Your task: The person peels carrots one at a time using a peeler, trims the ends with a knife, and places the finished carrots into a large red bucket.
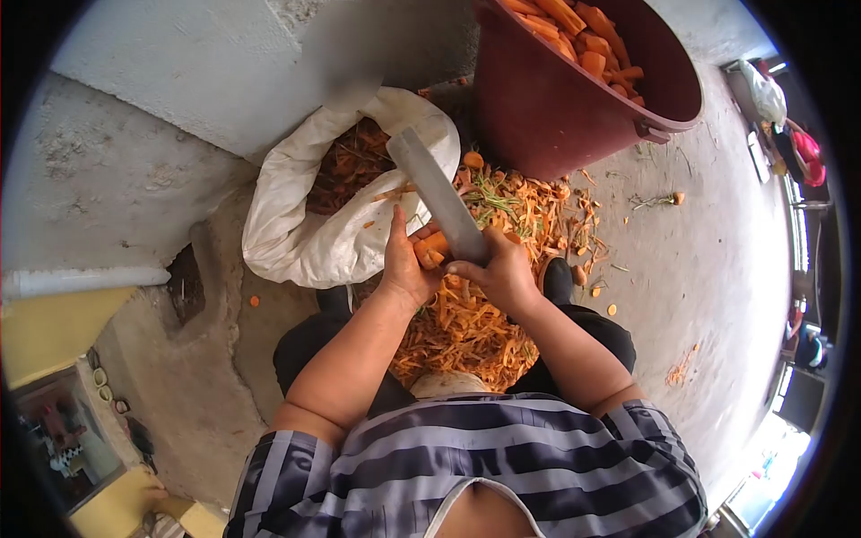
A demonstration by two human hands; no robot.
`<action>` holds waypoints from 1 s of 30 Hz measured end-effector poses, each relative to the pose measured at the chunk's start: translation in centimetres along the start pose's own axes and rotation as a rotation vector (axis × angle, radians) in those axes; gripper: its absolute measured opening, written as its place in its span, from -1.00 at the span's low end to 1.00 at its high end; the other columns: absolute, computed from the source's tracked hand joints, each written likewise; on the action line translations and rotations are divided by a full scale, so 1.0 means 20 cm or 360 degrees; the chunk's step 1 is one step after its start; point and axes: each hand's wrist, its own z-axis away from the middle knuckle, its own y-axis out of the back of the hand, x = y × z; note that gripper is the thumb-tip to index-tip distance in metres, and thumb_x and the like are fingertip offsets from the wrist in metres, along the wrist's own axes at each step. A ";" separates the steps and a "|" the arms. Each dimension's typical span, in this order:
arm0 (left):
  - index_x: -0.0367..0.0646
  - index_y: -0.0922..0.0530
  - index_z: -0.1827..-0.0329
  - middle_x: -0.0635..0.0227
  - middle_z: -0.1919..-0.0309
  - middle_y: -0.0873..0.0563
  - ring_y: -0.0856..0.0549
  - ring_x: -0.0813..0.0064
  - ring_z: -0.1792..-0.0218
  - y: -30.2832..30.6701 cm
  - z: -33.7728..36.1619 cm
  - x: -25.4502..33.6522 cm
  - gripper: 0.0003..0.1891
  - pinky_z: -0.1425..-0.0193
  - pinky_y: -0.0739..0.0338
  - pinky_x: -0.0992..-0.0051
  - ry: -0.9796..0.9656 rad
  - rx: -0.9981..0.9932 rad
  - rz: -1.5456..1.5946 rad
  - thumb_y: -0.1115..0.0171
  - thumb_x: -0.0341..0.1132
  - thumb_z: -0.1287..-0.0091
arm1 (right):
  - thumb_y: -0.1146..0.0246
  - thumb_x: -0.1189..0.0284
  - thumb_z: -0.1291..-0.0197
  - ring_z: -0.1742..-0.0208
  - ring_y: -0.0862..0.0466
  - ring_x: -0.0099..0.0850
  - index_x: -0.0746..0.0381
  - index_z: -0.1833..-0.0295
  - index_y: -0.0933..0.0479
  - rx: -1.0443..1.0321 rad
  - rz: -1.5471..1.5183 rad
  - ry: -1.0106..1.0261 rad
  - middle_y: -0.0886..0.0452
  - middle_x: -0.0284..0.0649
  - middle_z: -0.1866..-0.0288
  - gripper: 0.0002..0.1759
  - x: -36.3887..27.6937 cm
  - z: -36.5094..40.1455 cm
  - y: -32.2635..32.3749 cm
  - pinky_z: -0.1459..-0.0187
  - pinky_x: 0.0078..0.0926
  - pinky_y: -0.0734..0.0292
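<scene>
Between my hands is a peeled orange carrot (431, 250), its cut end facing me. My left hand (411, 269) holds it, the thumb raised and the other fingers curled under it. A wide grey knife blade (436, 193) points up and to the left, above the carrot. My right hand (504, 272) is closed on the knife at the blade's lower end; the handle is hidden in the hand. Orange peelings (466, 336) lie heaped on the floor below my hands and between my legs.
A white sack (305, 235) with dark peelings stands open at the upper left. Behind and to the right is a large maroon tub (547, 117) of peeled carrots (592, 63). A loose carrot top (678, 198) and a few carrot slices lie on the concrete floor (708, 269).
</scene>
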 end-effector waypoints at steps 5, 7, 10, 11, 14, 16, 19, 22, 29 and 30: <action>-0.27 -0.38 -0.02 0.18 0.14 -0.56 -0.55 0.29 0.06 -0.03 -0.05 -0.03 -0.21 -0.11 -0.42 0.29 -0.0068 -0.0022 -0.0024 0.33 0.37 -0.20 | -0.44 0.04 0.26 0.36 -0.61 -0.04 0.35 0.30 -0.39 0.0000 0.0113 -0.0107 -0.57 0.07 0.45 -0.37 0.00 -0.03 -0.01 0.35 -0.28 -0.48; -0.26 -0.42 0.03 0.19 0.18 -0.57 -0.56 0.31 0.09 -0.06 -0.05 -0.03 -0.20 -0.08 -0.43 0.31 -0.0102 0.0014 -0.0007 0.33 0.38 -0.19 | -0.41 0.05 0.22 0.36 -0.61 -0.03 0.36 0.31 -0.38 0.0043 0.0152 -0.0092 -0.56 0.08 0.46 -0.39 0.01 -0.03 -0.04 0.35 -0.26 -0.49; -0.26 -0.48 0.16 0.20 0.27 -0.59 -0.58 0.34 0.17 -0.04 -0.08 -0.04 -0.17 -0.01 -0.45 0.35 -0.0139 0.0100 -0.0095 0.33 0.44 -0.13 | -0.37 0.04 0.16 0.38 -0.61 -0.02 0.38 0.32 -0.39 0.0020 0.0270 -0.0094 -0.56 0.10 0.48 -0.41 0.02 -0.03 -0.09 0.36 -0.23 -0.50; -0.26 -0.48 0.20 0.21 0.29 -0.59 -0.58 0.35 0.20 -0.03 -0.09 -0.05 -0.16 0.01 -0.45 0.37 -0.0149 0.0132 -0.0091 0.33 0.46 -0.11 | -0.35 0.04 0.14 0.39 -0.61 -0.02 0.39 0.32 -0.39 -0.0003 0.0319 -0.0100 -0.55 0.11 0.49 -0.41 0.02 -0.03 -0.10 0.36 -0.22 -0.50; -0.26 -0.50 0.28 0.23 0.34 -0.59 -0.58 0.36 0.26 -0.03 -0.11 -0.06 -0.12 0.07 -0.47 0.41 -0.0162 0.0197 -0.0100 0.33 0.51 -0.05 | -0.33 0.02 0.12 0.41 -0.60 -0.01 0.43 0.31 -0.41 -0.0039 0.0184 -0.0040 -0.55 0.13 0.49 -0.38 0.06 -0.04 -0.11 0.37 -0.21 -0.50; -0.26 -0.49 0.30 0.23 0.34 -0.59 -0.58 0.36 0.28 -0.01 -0.12 -0.07 -0.10 0.09 -0.48 0.42 -0.0142 0.0205 -0.0134 0.33 0.54 -0.02 | -0.33 0.02 0.12 0.40 -0.60 0.00 0.43 0.29 -0.42 -0.0071 0.0227 -0.0044 -0.55 0.14 0.49 -0.38 0.06 -0.04 -0.10 0.36 -0.21 -0.50; -0.27 -0.48 0.28 0.22 0.37 -0.57 -0.58 0.36 0.31 -0.01 -0.13 -0.07 -0.10 0.12 -0.48 0.44 -0.0130 0.0202 -0.0149 0.32 0.54 -0.01 | -0.33 0.03 0.11 0.38 -0.60 0.01 0.44 0.28 -0.44 -0.0088 0.0227 -0.0075 -0.55 0.15 0.47 -0.38 0.07 -0.05 -0.10 0.35 -0.21 -0.50; -0.28 -0.46 0.25 0.21 0.37 -0.56 -0.57 0.37 0.31 -0.05 -0.12 -0.10 -0.10 0.14 -0.48 0.43 -0.0322 0.0373 -0.0147 0.31 0.53 -0.02 | -0.32 0.05 0.08 0.36 -0.60 0.01 0.44 0.27 -0.44 -0.0077 0.0143 -0.0144 -0.55 0.16 0.46 -0.40 0.08 -0.03 -0.13 0.33 -0.20 -0.50; -0.27 -0.42 0.18 0.21 0.35 -0.54 -0.56 0.38 0.29 0.01 -0.14 -0.12 -0.15 0.13 -0.48 0.43 -0.0319 0.0366 -0.0258 0.26 0.49 -0.06 | -0.28 0.09 0.01 0.33 -0.60 0.01 0.45 0.26 -0.46 -0.0151 0.0014 -0.0153 -0.55 0.18 0.44 -0.45 0.11 -0.02 -0.15 0.31 -0.22 -0.49; -0.27 -0.41 0.17 0.21 0.35 -0.54 -0.56 0.37 0.29 0.00 -0.13 -0.12 -0.16 0.13 -0.48 0.43 -0.0338 0.0386 -0.0239 0.25 0.48 -0.06 | -0.28 0.09 0.01 0.33 -0.60 0.01 0.46 0.26 -0.46 -0.0181 0.0053 -0.0161 -0.55 0.18 0.44 -0.45 0.10 -0.03 -0.14 0.31 -0.22 -0.49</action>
